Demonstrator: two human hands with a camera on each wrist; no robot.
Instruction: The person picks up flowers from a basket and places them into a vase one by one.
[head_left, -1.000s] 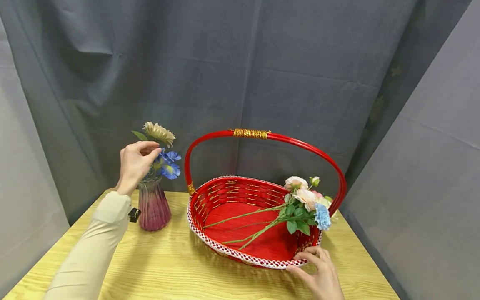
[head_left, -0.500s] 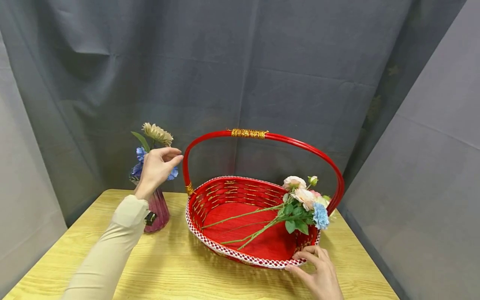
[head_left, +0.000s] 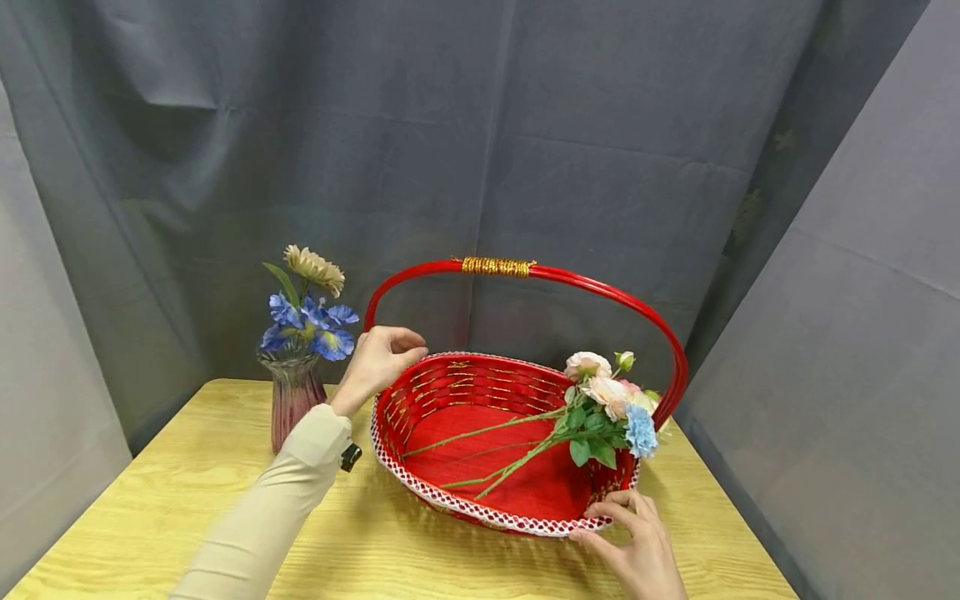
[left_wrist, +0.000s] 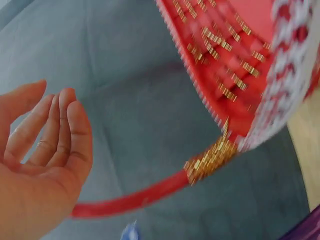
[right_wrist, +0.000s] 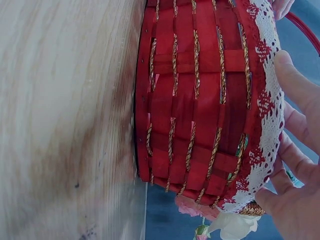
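Note:
A red woven basket (head_left: 480, 454) with a white lace rim and a tall handle stands on the table. My left hand (head_left: 378, 362) hovers over its left end, near the handle's foot. In the left wrist view that hand (left_wrist: 52, 145) has loosely bent fingers and holds nothing. At the basket's near right corner my right hand (head_left: 637, 542) grips the rim, thumb outside and fingers over the edge. Several flowers, among them a pale pink rose (head_left: 611, 396) and a light blue carnation (head_left: 641, 431), lie in the basket, heads to the right, stems across the floor.
Left of the basket stands a pink glass vase (head_left: 292, 404) with blue irises (head_left: 311, 325) and a cream flower (head_left: 315, 269). The red handle (head_left: 600, 287), wrapped in gold, arches above the basket. Grey cloth (head_left: 600, 125) hangs behind the wooden table (head_left: 180, 467).
My left hand has moved right and down, from beside the vase's flowers to over the basket's left end. The flowers stay in the vase. My right hand keeps its grip on the rim.

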